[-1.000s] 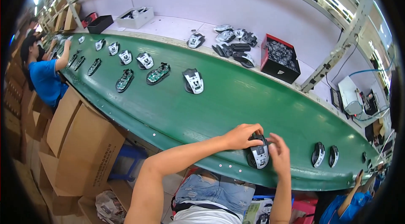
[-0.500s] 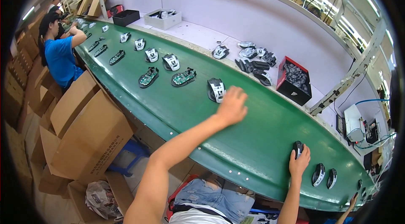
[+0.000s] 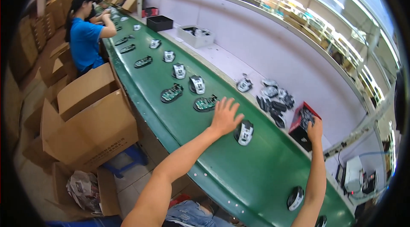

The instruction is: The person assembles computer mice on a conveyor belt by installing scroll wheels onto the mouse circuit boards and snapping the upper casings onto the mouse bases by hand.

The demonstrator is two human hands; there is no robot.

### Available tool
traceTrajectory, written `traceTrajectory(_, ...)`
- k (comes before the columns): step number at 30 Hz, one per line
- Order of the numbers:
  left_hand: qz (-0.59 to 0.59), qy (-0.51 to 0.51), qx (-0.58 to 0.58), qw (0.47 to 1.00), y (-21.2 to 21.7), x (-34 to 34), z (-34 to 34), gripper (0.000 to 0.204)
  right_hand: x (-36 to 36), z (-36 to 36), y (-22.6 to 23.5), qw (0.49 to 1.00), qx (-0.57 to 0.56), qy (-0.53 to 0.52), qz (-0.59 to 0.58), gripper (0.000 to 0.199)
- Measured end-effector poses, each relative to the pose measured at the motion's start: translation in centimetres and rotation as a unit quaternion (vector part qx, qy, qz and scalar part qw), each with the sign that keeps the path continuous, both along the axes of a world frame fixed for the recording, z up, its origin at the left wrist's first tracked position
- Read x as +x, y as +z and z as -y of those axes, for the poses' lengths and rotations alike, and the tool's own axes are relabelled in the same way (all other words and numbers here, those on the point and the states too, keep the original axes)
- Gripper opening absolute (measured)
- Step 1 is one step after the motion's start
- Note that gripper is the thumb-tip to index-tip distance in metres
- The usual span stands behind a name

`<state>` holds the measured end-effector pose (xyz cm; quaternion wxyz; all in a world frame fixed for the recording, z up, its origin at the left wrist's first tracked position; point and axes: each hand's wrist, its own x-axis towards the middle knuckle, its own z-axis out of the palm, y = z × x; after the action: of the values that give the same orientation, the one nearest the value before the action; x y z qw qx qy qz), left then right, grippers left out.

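My left hand (image 3: pixel 225 117) hovers over the green belt, fingers spread and nothing held. Its fingertips reach beside a dark mouse base with a green circuit board (image 3: pixel 206 103). Right of the hand lies a white-and-black mouse shell (image 3: pixel 244 133), inner side up. At the far edge of the belt, my right hand (image 3: pixel 315 130) dips into a red-and-black box (image 3: pixel 300 134) of small dark parts (image 3: pixel 306 117). Its fingers are curled together; what they pinch, if anything, is hidden. Beside my right forearm a black-and-white mouse (image 3: pixel 295 198) rests on the belt.
More shells (image 3: pixel 197 84) and circuit-board bases (image 3: pixel 171 93) line the belt (image 3: pixel 171 120) to the left. Loose mouse parts (image 3: pixel 275 99) lie on the white ledge, near a grey-white box (image 3: pixel 195 36). A person in blue (image 3: pixel 85 41) works farther left. Cardboard cartons (image 3: pixel 92 120) stand at the near side.
My right hand has let go of the mouse on the belt and moved to the parts box. My left hand has shifted left from the shell toward the circuit-board base. The view has turned.
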<state>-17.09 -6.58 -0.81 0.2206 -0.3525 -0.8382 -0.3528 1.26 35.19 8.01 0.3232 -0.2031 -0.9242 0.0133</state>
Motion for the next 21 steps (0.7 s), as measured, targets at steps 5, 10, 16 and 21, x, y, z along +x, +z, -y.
traceTrajectory(5,0.096,0.192,-0.140,0.967,-1.3,-4.3,5.3,0.063,-5.8,-8.0,-3.4,0.965,-0.191,-0.018,0.177,0.046)
traceTrajectory(10,0.084,0.168,-0.188,0.964,0.5,-2.8,3.0,0.057,-7.5,-9.5,-5.7,0.970,-0.072,-0.117,0.200,0.045)
traceTrajectory(16,0.176,0.174,-0.120,0.961,0.9,-3.6,3.7,0.074,-7.4,-6.7,-4.9,0.985,-0.069,-0.126,0.095,0.034)
traceTrajectory(21,0.233,0.159,-0.050,0.958,1.9,-2.9,4.0,0.076,-5.2,-5.4,-3.6,0.990,-0.074,-0.091,-0.073,0.024)
